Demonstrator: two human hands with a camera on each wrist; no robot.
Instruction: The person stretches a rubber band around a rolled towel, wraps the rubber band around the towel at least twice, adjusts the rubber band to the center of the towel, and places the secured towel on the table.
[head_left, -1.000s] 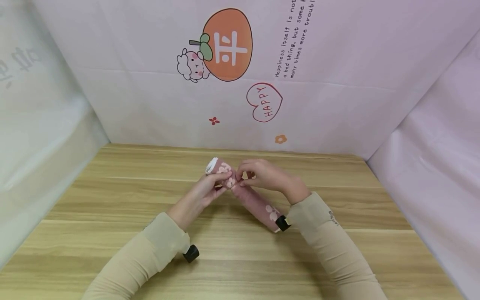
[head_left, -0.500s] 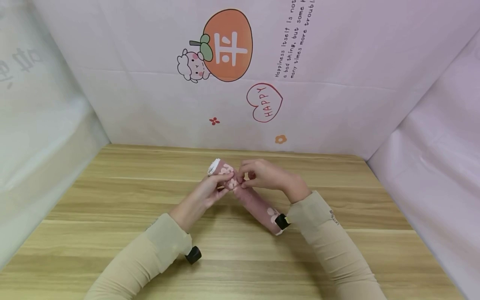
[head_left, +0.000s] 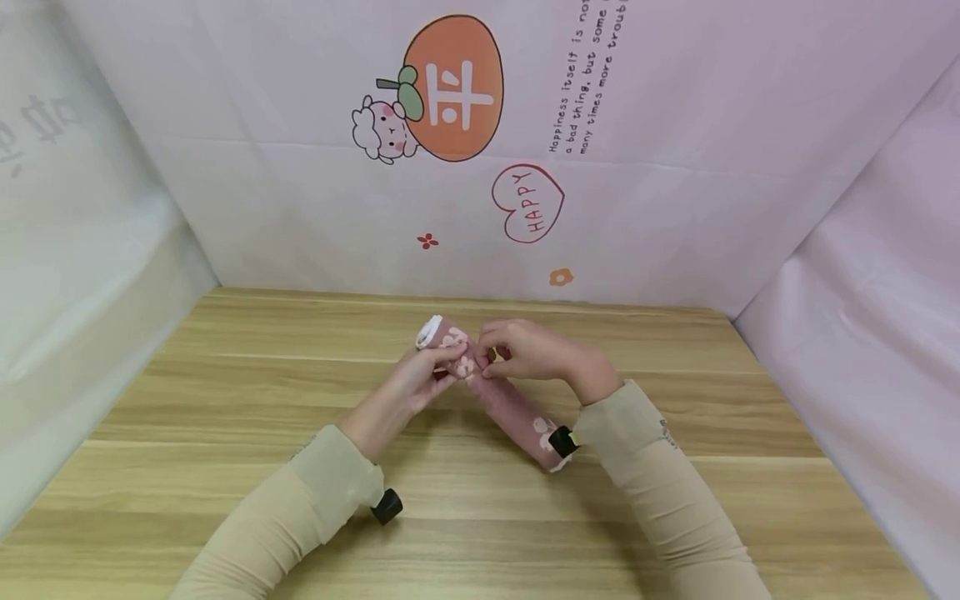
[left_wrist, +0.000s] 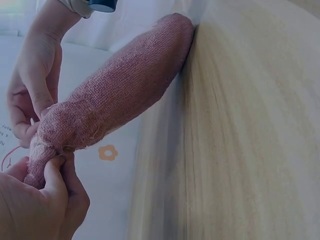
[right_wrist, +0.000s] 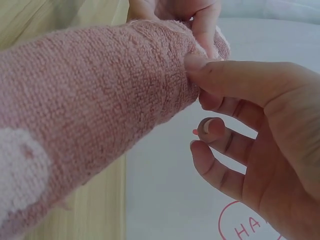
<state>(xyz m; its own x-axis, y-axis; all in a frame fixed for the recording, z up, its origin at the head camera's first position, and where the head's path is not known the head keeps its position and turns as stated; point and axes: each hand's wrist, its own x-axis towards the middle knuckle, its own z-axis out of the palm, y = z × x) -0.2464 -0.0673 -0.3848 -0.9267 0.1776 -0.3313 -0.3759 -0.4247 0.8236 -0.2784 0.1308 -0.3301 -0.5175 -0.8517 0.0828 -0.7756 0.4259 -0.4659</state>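
A pink terry towel with pale flower patches and a white edge is rolled into a tube, bent and narrowed near its upper part. My left hand grips the shorter upper section beside the narrowing, thumb on top. With thumb and forefinger, my right hand pinches the cloth at the narrowing; its other fingers are curled apart from the towel in the right wrist view. Seen from the left wrist, the thick section of the towel slants away, its far end at the tabletop. Fingers partly hide the narrowing.
The wood-grain table spreads around both hands. Behind it rises a white printed sheet, and pale sheets hang at the left and right sides. Black wrist cameras sit at both cuffs.
The towel and my left hand have shifted slightly to the right, and the towel's lower end sits a little lower. My right hand stays pinching at nearly the same spot.
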